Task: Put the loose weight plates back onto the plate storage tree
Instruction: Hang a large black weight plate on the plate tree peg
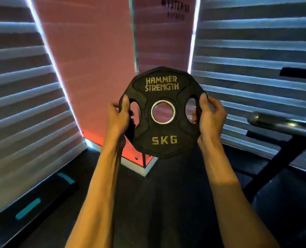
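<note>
A black 5 kg weight plate [162, 140] with gold "Hammer Strength" lettering and a steel-ringed centre hole is held upright at chest height, its face towards me. My left hand [119, 119] grips the plate's left handle slot, thumb on the front. My right hand [211, 117] grips the right handle slot the same way. No plate storage tree shows in this view.
A steel barbell sleeve [274, 122] juts in from the right on a black rack frame [281, 161]. Striped blinds cover the windows on both sides. A pink wall corner [94, 68] stands ahead. A black mat with teal marks [28, 208] lies low on the left.
</note>
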